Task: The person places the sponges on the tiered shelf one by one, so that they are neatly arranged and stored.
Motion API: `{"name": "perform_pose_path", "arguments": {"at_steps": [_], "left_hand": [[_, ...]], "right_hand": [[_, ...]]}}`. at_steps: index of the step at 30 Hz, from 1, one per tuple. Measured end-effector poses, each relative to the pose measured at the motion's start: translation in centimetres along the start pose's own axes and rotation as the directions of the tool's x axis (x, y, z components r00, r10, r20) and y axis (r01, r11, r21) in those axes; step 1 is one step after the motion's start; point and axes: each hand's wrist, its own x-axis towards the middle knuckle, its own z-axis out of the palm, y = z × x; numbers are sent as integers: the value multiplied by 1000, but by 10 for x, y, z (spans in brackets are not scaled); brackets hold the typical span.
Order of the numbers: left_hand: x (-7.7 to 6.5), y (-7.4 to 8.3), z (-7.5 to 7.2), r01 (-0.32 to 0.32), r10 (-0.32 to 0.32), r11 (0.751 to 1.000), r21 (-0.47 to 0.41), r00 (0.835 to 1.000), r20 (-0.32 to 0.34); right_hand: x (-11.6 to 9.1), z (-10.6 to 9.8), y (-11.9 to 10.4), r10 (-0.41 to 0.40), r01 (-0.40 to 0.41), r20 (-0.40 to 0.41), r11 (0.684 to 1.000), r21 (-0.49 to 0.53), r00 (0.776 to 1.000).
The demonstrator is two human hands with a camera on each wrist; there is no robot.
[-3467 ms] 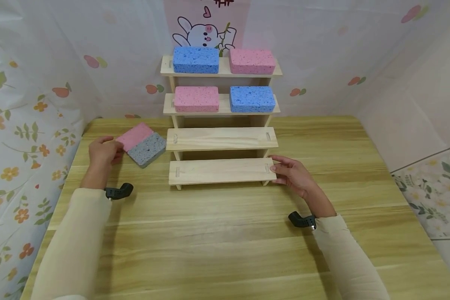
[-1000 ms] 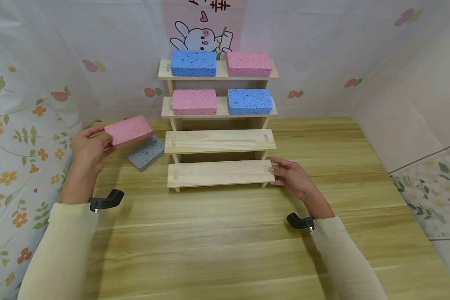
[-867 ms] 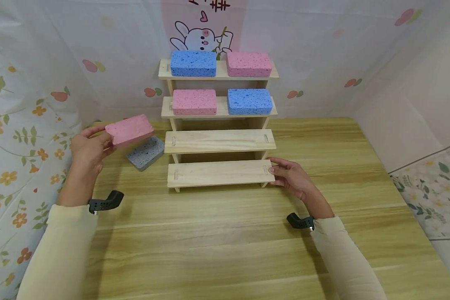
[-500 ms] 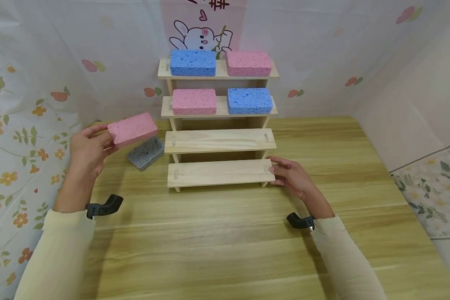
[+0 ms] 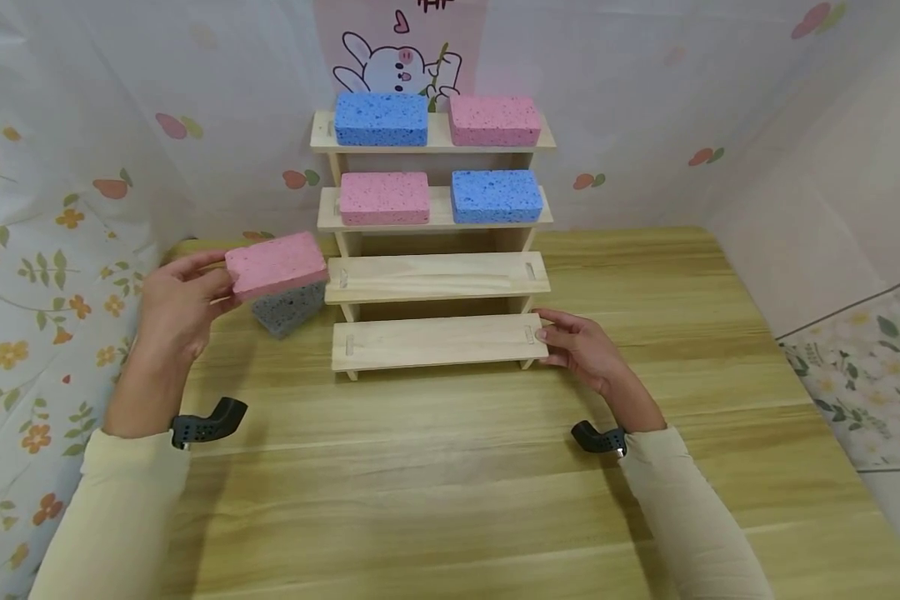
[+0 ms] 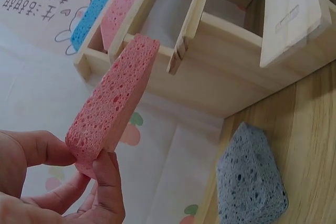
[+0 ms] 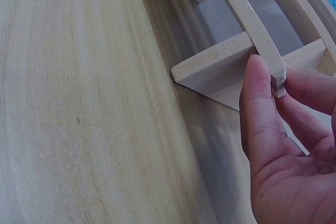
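My left hand [image 5: 182,307] pinches one end of a pink sponge [image 5: 277,265], held up off the table left of a wooden tiered rack. In the head view this sponge partly covers a grey sponge [image 5: 288,310] lying on the table. The left wrist view shows the thumb and fingertips on the pink sponge's [image 6: 113,100] near end, its far end pointing towards the rack. At the rack's lowest shelf board [image 5: 438,342], my right hand [image 5: 587,354] grips the right end. Thumb and fingers sit on either side of the board tip [image 7: 268,51] in the right wrist view.
The top tier carries a blue sponge [image 5: 381,119] on the left and a pink one [image 5: 495,121] on the right. Below it lie another pink sponge [image 5: 385,198] and another blue one [image 5: 497,197]. The third shelf board [image 5: 438,277] is bare. A patterned curtain [image 5: 232,100] hangs behind.
My left hand has lifted the pink sponge from beside the grey one, then shifted it slightly right, near the rack. The right hand keeps its grip on the lowest board.
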Motion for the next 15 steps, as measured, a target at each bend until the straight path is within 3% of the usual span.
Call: {"name": "perform_pose_path", "arguments": {"at_steps": [11,15], "left_hand": [[-9,-1,10,-29,25,997,71,998,61],[-13,-1,12,-21,18,999,35,995,93]], "right_hand": [[-1,1,-1,1,-1,-2,1000,6,1000],[-1,2,0,-4,4,2,1000,15,1000]]}}
